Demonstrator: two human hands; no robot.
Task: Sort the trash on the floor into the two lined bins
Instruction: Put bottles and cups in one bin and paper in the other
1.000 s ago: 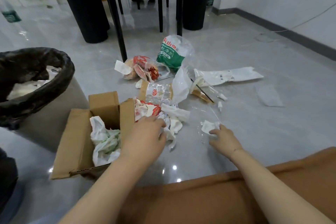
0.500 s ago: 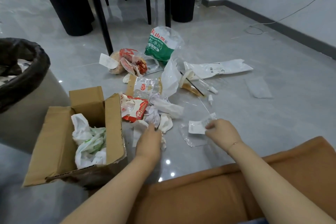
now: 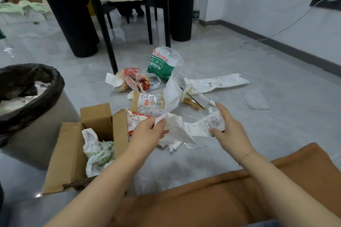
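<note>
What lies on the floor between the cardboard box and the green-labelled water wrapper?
In the head view, between the cardboard box and the green-labelled water wrapper lie a clear snack wrapper and a red-printed food bag.

Tissue (image 3: 173, 125) and receipt (image 3: 203, 125) in hands

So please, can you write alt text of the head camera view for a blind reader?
A person's left hand grips a crumpled white tissue and the right hand pinches a printed receipt above wrappers scattered on a grey floor. An open cardboard box and a black-lined bin stand to the left.
</note>
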